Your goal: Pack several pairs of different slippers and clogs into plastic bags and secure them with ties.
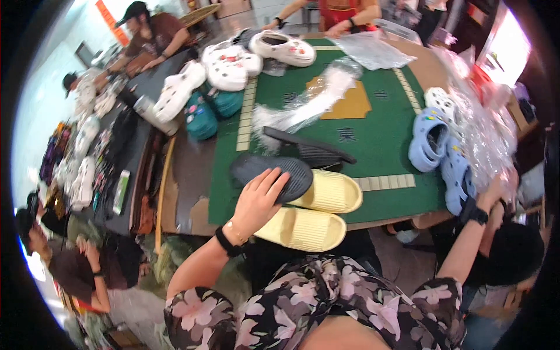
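Head view, near to far: the left hand [256,201] rests flat on a dark slide sandal [271,175], fingers spread and laid over its sole rather than closed around it, pinning it at the near edge of the green tabletop [379,140]. Two yellow slide sandals [318,210] lie paired just beside it, one partly beneath it. The right hand [493,189] reaches toward the blue clogs [437,151] at the right edge; its finger state cannot be told. Farther off lie clear plastic wrap [309,105] and white clogs [233,64].
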### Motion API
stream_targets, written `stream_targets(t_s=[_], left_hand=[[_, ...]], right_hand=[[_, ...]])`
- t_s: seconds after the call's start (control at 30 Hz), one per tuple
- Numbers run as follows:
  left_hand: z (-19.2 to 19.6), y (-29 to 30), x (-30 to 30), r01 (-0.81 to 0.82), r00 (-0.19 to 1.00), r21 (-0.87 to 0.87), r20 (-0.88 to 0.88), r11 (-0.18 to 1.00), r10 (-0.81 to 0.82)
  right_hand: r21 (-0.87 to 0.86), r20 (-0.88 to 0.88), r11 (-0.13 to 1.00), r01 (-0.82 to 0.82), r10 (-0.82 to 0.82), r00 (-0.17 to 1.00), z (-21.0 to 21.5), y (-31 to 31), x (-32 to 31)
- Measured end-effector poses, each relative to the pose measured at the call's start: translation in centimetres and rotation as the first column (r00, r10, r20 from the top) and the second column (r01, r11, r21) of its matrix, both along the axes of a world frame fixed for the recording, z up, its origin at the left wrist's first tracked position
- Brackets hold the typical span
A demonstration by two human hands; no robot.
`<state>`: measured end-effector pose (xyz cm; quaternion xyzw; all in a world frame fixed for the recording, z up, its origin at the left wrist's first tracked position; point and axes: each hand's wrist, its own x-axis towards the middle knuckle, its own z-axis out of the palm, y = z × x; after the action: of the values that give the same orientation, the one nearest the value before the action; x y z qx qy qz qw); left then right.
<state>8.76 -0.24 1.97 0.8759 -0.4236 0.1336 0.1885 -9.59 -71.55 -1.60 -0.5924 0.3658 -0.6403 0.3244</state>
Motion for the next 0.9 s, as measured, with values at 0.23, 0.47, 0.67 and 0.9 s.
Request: stream_targets(t_s=[0.23,0.47,0.67,0.9], left_hand=[[5.7,5.1,1.0,-0.434,0.889,-0.476,-0.362,0.765,0.279],[9.7,14.6,2.9,-0.566,0.820,-0.808,-0.572,0.161,0.010],[9.9,23.2,5.7,-0.780,0.624,-0.621,-0.765,0.077,0.156],[11.0,26.8,9.1,-0.826,0.556,-0.563,-0.822,0.032,-0.127]], right_hand=[[0.379,-0.044,0.925,0.027,-0.011,0.999,-1.1,2.1,-0.5],[0.063,-0.355,0.997,0.045,-0.020,0.935,-1.7,1.7,-3.5],[0.023,-0.130,0.983,-0.182,0.183,0.974,5.1,14.1,0.8],[-0.510,-0.272,0.860,-0.021,-0.138,0.952,6.9,17.4,0.9]])
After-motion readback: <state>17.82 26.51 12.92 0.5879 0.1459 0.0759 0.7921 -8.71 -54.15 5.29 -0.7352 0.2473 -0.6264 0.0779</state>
